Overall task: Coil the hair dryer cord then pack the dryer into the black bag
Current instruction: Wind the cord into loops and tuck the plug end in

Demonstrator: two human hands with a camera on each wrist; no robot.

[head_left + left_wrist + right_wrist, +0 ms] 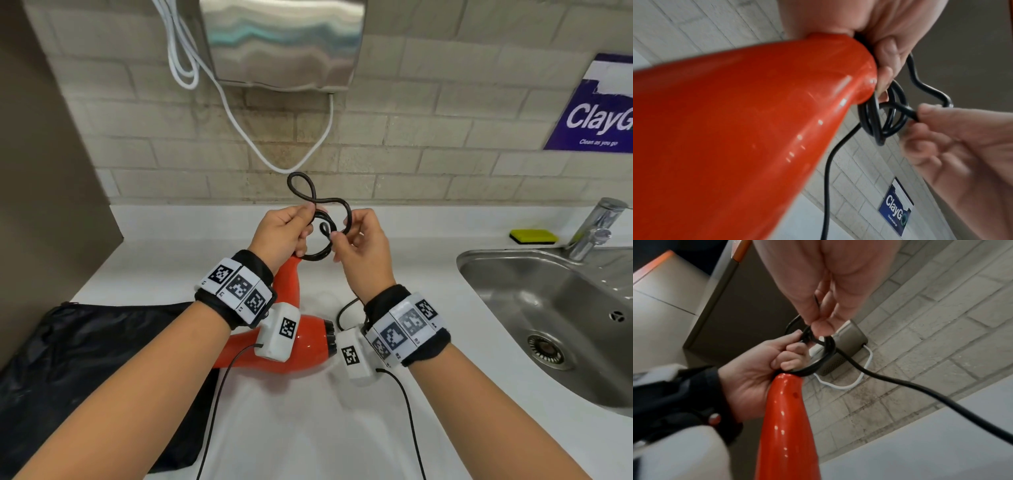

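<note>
My left hand (pixel 284 233) grips the black cord (pixel 320 219) coils at the orange dryer (pixel 291 291) handle's end. My right hand (pixel 363 246) pinches a loop. The black bag (pixel 85 370) lies on the counter (pixel 308 428).

Bare forearms, black wristbands (pixel 236 301) with white coded tags, white wrist cameras (pixel 279 330), thin black cables (pixel 219 394)

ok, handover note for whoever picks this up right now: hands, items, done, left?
Left hand: grips the end of the orange hair dryer handle and pins the black cord loops there.
Right hand: pinches the cord beside the coil, forming another loop.
Dryer body sits low over the white counter; black bag lies on the counter to the left, partly under the left forearm.
Done: a few loops coiled at the handle end.
Left: a slack length hangs below the right wrist; finish coiling, then pack the dryer into the bag.
</note>
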